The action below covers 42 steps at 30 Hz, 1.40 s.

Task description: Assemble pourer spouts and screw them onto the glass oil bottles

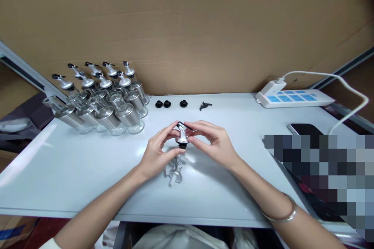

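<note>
Pinching a silver pourer spout between them, the left hand and right hand meet above the middle of the white table, fingertips closed on it from either side; loose silver spouts lie just beneath; finished glass bottles stand grouped far left; three black stoppers sit beyond, near a power strip and phone.

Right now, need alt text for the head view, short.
Two bare hands, left hand and right hand, together hold a silver pourer spout above loose spouts on a white table. Glass bottles with spouts stand back left; a power strip sits back right.
</note>
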Each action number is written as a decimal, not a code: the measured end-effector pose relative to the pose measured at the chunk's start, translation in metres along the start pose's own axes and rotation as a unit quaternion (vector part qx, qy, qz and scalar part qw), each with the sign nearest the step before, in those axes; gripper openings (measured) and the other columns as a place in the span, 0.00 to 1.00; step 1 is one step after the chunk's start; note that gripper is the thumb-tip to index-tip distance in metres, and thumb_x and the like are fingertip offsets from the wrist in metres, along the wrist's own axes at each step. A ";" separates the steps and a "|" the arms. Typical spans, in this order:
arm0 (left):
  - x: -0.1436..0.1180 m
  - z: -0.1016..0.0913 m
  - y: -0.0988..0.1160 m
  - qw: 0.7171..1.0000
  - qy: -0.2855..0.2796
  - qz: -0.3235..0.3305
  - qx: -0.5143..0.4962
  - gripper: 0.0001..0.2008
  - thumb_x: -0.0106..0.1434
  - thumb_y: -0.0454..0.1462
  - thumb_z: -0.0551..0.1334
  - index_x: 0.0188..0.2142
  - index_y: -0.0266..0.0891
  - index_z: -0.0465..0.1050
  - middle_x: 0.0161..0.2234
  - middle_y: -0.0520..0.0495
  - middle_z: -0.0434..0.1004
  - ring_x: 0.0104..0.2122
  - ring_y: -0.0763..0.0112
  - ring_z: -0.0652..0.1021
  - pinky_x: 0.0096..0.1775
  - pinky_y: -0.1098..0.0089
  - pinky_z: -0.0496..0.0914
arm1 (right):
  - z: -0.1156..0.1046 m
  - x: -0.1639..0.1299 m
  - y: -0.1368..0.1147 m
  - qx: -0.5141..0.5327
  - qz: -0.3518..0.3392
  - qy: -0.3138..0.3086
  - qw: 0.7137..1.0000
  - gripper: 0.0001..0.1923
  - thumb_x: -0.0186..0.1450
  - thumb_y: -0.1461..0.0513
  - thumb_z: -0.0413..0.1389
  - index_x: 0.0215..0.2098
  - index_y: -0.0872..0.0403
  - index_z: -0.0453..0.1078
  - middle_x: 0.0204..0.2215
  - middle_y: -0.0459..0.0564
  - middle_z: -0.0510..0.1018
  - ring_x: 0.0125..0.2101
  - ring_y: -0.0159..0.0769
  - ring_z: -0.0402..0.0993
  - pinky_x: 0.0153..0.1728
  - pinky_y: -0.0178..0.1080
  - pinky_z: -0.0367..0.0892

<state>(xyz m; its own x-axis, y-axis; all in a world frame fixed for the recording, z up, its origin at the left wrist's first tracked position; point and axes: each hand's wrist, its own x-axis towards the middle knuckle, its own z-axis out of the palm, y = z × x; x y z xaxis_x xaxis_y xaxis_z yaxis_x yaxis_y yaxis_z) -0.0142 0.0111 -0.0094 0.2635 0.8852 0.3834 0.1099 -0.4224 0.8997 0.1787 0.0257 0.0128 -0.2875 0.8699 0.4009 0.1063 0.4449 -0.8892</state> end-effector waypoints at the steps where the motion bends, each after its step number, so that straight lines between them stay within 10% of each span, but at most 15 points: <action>1: 0.000 0.001 0.001 1.000 0.004 -0.009 -0.021 0.33 0.55 0.36 0.69 0.60 0.43 0.63 0.40 0.46 0.75 0.42 0.68 0.76 0.52 0.61 0.72 | 0.000 0.000 0.000 -0.014 -0.014 -0.004 1.000 0.19 0.59 0.56 0.62 0.49 0.47 0.75 0.37 0.52 0.79 0.35 0.37 0.76 0.41 0.46 0.74; 28: -0.001 0.000 -0.005 0.999 0.019 0.003 -0.051 0.32 0.53 0.34 0.71 0.57 0.48 0.68 0.38 0.49 0.76 0.41 0.69 0.76 0.52 0.64 0.71 | 0.005 -0.004 0.003 -0.066 -0.096 0.027 0.993 0.12 0.61 0.58 0.61 0.42 0.53 0.76 0.26 0.46 0.76 0.26 0.32 0.72 0.31 0.37 0.71; 42: 0.001 0.001 -0.002 0.998 0.032 -0.016 -0.059 0.29 0.54 0.35 0.70 0.56 0.44 0.67 0.37 0.50 0.75 0.40 0.69 0.77 0.51 0.63 0.70 | 0.003 -0.003 0.003 -0.104 -0.150 0.041 0.982 0.23 0.59 0.57 0.63 0.51 0.51 0.67 0.37 0.51 0.77 0.33 0.35 0.76 0.37 0.40 0.75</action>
<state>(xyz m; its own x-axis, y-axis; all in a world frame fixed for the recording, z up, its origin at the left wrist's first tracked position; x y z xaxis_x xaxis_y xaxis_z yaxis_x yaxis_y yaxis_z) -0.0131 0.0126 -0.0109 0.1995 0.9097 0.3641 0.0024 -0.3721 0.9282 0.1770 0.0239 0.0079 -0.2588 0.7036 0.6618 0.2236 0.7102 -0.6676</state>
